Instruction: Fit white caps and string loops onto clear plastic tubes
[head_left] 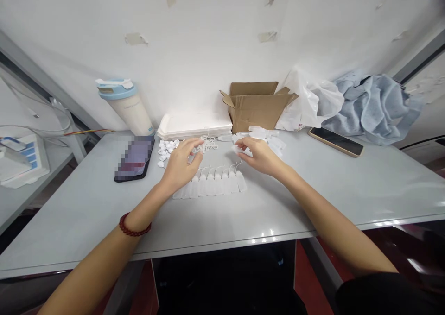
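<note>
Over the left part of a row of small translucent plastic pieces (219,185) is my left hand (182,164), its thumb and fingers apart and nothing visible between them. Its fingertips point toward a small heap of thin white cords (209,143). My right hand (259,155) is curled beside a loose pile of translucent plastic pieces (276,143). A whitish translucent piece (235,148) shows at its fingertips, partly hidden by them. Thin white tails stick up from the pieces in the row. Small white caps (163,154) lie in a cluster left of my left hand.
Along the wall stand a tumbler (128,109), a stack of white trays (194,124), an open cardboard box (257,109), a white plastic bag (309,99) and a bunched blue cloth (373,104). One phone (135,160) lies at left, another (335,141) at right on the grey table (222,222).
</note>
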### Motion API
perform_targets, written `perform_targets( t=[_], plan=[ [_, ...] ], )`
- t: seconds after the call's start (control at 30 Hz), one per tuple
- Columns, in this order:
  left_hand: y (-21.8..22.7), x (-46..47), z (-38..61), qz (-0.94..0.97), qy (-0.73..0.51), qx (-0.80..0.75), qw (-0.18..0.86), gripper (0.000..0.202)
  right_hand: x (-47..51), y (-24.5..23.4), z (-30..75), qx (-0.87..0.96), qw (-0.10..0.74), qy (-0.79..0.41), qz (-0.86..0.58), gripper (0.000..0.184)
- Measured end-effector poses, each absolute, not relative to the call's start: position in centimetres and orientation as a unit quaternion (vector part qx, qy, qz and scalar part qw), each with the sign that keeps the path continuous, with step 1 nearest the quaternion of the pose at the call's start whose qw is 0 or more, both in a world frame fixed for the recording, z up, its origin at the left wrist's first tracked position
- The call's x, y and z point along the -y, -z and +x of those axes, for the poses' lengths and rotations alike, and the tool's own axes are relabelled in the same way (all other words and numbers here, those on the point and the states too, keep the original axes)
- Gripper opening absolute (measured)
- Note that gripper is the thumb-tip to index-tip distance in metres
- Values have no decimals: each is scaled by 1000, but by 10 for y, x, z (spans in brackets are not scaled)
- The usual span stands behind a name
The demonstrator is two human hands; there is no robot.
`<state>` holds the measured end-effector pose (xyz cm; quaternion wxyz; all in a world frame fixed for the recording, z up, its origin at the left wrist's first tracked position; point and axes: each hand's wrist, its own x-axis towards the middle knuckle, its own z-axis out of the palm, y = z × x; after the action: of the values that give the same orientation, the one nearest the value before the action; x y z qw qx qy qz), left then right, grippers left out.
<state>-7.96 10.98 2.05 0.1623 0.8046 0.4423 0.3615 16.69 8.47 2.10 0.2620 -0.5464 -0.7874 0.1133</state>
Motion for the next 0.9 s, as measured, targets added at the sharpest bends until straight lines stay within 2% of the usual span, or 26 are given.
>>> perform_targets(
  t=[0.17, 0.3, 0.43, 0.53, 0.63, 0.9],
  plan=[
    [-22, -109, -79, 809, -408, -400, 137, 39, -81, -23, 163, 789, 297, -121, -524, 19],
    [-20, -112, -80, 821, -379, -409, 123, 44, -80, -22, 162, 790, 303, -120, -519, 20],
    [-15, -116, -80, 810, -296, -483, 151, 28, -80, -21, 163, 791, 308, -118, -515, 20],
    [-19, -117, -80, 786, -283, -521, 176, 19, -79, -21, 162, 794, 311, -116, -510, 20],
    [-26, -114, -80, 759, -286, -546, 210, 18, -79, -20, 162, 798, 312, -112, -503, 19],
    [-32, -111, -81, 689, -443, -520, 244, 23, -80, -17, 161, 802, 331, -99, -487, 18]
  ],
)
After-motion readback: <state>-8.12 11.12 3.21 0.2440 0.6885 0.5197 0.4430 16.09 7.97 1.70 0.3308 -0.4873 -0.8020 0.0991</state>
